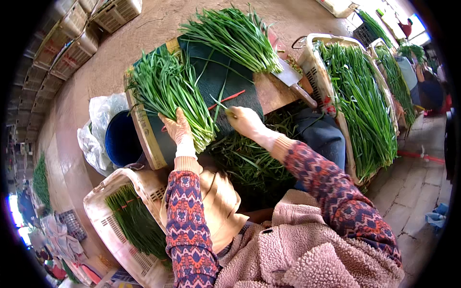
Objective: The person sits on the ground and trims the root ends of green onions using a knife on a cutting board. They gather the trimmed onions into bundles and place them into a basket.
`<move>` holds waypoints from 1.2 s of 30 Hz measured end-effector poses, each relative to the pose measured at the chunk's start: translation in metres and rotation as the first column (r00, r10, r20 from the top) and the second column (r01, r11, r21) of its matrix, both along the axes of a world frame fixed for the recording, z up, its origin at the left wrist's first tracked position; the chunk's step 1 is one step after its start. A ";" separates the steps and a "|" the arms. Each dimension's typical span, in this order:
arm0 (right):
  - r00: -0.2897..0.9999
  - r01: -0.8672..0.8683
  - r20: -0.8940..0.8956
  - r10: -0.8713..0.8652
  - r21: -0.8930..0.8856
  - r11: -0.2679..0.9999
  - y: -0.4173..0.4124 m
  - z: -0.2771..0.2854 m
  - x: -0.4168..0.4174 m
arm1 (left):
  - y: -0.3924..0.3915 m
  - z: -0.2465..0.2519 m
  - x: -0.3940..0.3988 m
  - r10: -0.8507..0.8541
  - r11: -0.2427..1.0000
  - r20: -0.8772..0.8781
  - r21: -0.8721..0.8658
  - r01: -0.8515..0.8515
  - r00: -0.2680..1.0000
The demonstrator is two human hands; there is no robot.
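My left hand [179, 126] rests on the lower left side of a loose bundle of garlic chives [173, 90] lying on the dark-covered work board [225, 77]. Just right of that bundle, my right hand [242, 120] is closed on a thin leaf blade that points up and left. Close by on the board lies a red tie strip [230, 99]. A second bunch of chives [237, 39] lies across the board's far side, its cut stems over the blade of a cleaver [288, 73]. The cleaver's handle points down and right.
A plastic crate of chives [310, 61] stands at the right; another crate [108, 223] with chives is at the lower left. A blue bucket [124, 138] and clear plastic bags [86, 140] are left of the board. Leaf trimmings [252, 162] lie below it. Another person [430, 86] is far right.
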State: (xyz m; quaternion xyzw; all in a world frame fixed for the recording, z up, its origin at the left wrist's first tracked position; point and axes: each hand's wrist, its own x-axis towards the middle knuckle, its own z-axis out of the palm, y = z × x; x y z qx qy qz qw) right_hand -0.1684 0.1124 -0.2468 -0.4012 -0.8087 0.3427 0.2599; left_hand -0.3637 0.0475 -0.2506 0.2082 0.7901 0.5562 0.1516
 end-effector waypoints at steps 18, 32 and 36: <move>0.960 0.280 0.033 -0.279 -0.048 0.959 -0.017 -0.004 0.028 | 0.023 -0.001 0.011 -0.114 0.925 -0.254 -0.380 0.009 0.960; 0.474 0.554 0.363 -0.802 0.585 0.592 -0.035 0.156 0.493 | 0.010 0.033 -0.009 -0.150 0.969 0.177 -0.170 0.180 0.973; 0.199 0.780 0.783 -0.590 0.238 0.579 -0.042 0.135 0.561 | 0.006 0.085 0.026 -0.034 0.992 -0.067 -0.122 0.026 0.997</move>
